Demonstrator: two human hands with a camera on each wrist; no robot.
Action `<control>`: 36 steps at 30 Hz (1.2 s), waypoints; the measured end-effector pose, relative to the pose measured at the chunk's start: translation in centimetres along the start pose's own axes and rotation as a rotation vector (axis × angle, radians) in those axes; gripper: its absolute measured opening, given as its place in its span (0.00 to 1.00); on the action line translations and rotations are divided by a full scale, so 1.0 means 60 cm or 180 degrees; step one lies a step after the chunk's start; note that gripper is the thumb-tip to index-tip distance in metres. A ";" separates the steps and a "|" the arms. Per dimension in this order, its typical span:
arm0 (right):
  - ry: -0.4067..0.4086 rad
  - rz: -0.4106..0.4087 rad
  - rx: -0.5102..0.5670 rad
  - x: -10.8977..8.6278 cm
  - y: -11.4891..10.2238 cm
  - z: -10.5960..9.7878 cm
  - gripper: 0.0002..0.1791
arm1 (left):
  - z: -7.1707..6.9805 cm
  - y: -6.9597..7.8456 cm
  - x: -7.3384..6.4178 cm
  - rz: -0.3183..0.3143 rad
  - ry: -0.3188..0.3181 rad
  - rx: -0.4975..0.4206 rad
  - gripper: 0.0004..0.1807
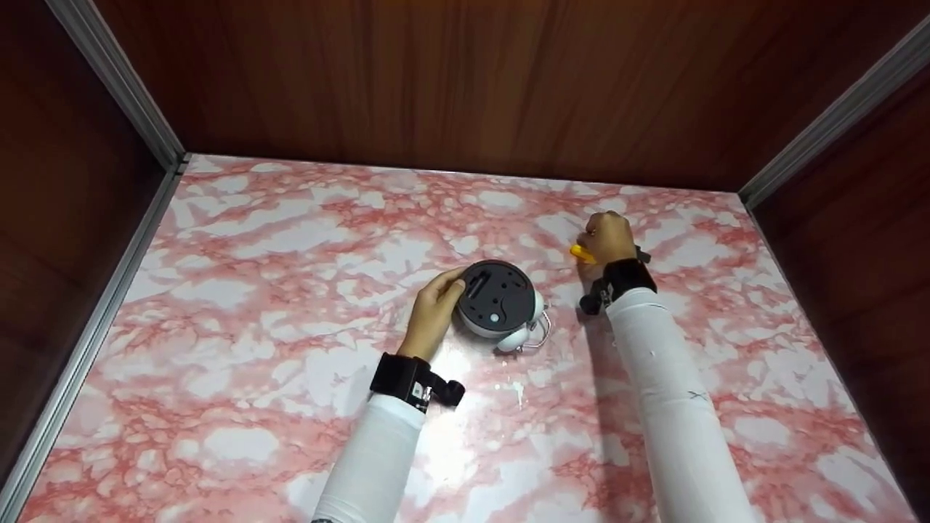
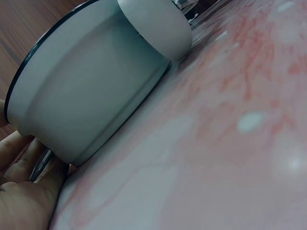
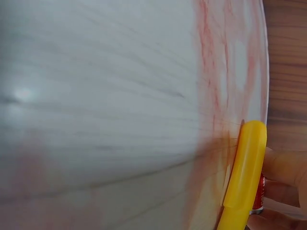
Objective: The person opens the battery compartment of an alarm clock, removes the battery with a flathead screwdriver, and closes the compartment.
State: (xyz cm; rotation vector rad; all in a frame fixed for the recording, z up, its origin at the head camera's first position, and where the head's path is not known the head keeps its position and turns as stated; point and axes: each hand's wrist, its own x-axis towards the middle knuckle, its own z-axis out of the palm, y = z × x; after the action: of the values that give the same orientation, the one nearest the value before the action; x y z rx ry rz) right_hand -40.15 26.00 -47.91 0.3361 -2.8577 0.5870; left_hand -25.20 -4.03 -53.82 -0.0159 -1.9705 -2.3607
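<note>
A twin-bell alarm clock [image 1: 512, 301] lies face down with its dark back up; a slot shows in that back. My left hand [image 1: 434, 305] grips the clock's left side, thumb over the rim. The white casing [image 2: 91, 81] fills much of the left wrist view. Farther right, my right hand [image 1: 609, 236] is lowered to the table with curled fingers. In the right wrist view those fingers pinch a small red cylinder, apparently a battery [image 3: 259, 194], mostly hidden. Just beside it is a yellow handle-like piece [image 3: 245, 167]; whether the hand touches it, I cannot tell.
The pink-and-white marbled tabletop [image 1: 240, 319] is bounded by a brown wood-grain back panel [image 1: 450, 87] and side panels with metal corner strips. A dark bit [image 1: 643, 254] shows right of my right wrist; its kind is unclear.
</note>
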 end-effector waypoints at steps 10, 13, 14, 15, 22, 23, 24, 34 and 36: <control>-0.0160 0.0119 0.0048 0.003 0.006 0.002 0.06 | -0.001 -0.002 -0.002 0.0019 0.0037 -0.0045 0.19; -0.0209 0.0187 0.0080 0.002 0.006 0.001 0.06 | -0.001 -0.001 -0.003 0.0009 0.0035 -0.0066 0.19; -0.0216 0.0197 0.0079 0.002 0.006 0.001 0.06 | -0.001 -0.001 -0.003 0.0012 0.0031 -0.0071 0.19; -0.0222 0.0192 0.0074 0.002 0.006 0.000 0.06 | -0.001 -0.001 -0.003 0.0008 0.0036 -0.0066 0.19; -0.0196 0.0130 0.0067 0.000 0.007 0.000 0.06 | 0.000 -0.002 -0.002 -0.0021 0.0016 -0.0074 0.18; -0.0183 0.0114 0.0062 0.000 0.008 0.000 0.06 | 0.000 -0.002 -0.003 -0.0018 0.0011 -0.0069 0.18; -0.0166 0.0095 0.0056 0.000 0.009 0.001 0.06 | 0.000 -0.002 -0.003 -0.0014 0.0011 -0.0063 0.18; -0.0220 0.0090 0.0092 -0.004 0.013 -0.001 0.07 | -0.002 -0.001 -0.002 0.0011 0.0004 -0.0037 0.18; -0.0218 0.0084 0.0098 -0.005 0.014 -0.002 0.07 | -0.002 -0.001 -0.002 0.0013 0.0007 -0.0037 0.18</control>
State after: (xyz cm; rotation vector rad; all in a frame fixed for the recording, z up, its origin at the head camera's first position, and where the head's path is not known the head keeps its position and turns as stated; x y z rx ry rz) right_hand -40.04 26.85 -48.21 0.3300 -2.9253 0.6371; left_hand -25.06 -4.12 -53.92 -0.0182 -1.9540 -2.3686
